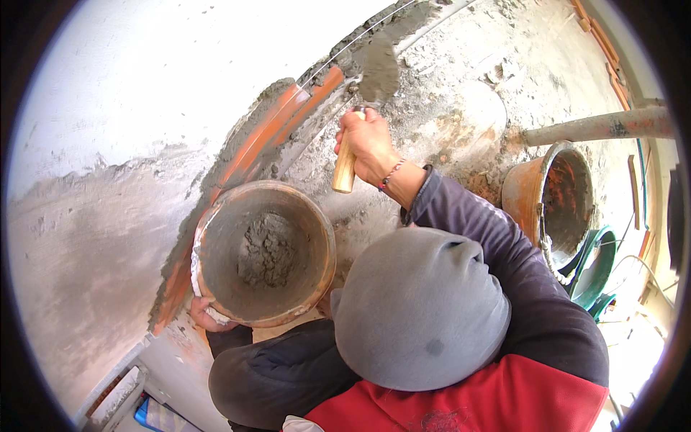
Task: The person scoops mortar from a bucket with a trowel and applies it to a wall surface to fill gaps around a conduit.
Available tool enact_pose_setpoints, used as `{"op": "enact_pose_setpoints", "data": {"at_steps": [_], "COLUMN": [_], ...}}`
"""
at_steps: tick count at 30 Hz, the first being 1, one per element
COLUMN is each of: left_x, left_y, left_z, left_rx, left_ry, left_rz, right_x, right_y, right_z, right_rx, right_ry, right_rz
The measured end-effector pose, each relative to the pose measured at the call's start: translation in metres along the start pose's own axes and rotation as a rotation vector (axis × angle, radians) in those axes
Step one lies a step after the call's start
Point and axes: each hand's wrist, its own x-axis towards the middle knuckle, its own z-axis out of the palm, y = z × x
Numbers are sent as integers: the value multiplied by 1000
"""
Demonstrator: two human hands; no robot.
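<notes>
My right hand is closed around the wooden handle of a trowel. The blade, coated in wet grey mortar, lies against the rough strip at the foot of the wall. With my left hand I grip the near-left rim of a round basin; some of its fingers are hidden under the rim. A heap of grey mortar sits in the basin. Orange-brown strips run along the wall's foot just beyond it, with a thin white string stretched over them.
At the right stand an orange-brown bucket and green containers. A thick grey pole reaches in above them. Mortar crumbs cover the rough floor. A rounded grey cloth shape fills the space between my arms. The white wall rises left.
</notes>
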Motion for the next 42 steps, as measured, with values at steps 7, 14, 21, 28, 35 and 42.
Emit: {"op": "enact_pose_setpoints", "data": {"at_steps": [7, 14, 21, 28, 35, 42], "left_x": [14, 21, 15, 24, 32, 32], "left_y": [-18, -8, -2, -1, 3, -2], "left_z": [-5, 74, 111, 93, 102, 118], "left_rx": [294, 310, 212, 231, 332, 330], "left_ry": [-139, -308, -306, -314, -353, -401], "left_rz": [364, 368, 99, 101, 81, 97], "right_x": [-34, -75, -78, -76, -93, -96], "right_y": [-26, -89, 17, -10, 6, 10], "right_z": [-89, -43, 7, 28, 23, 29], "right_rx": [-253, -1721, -2091, -2180, -2216, -2108], "right_ry": [-120, -1248, -1200, -1238, -1366, -1285], "right_rz": [200, -268, -717, -742, -924, -1054]}}
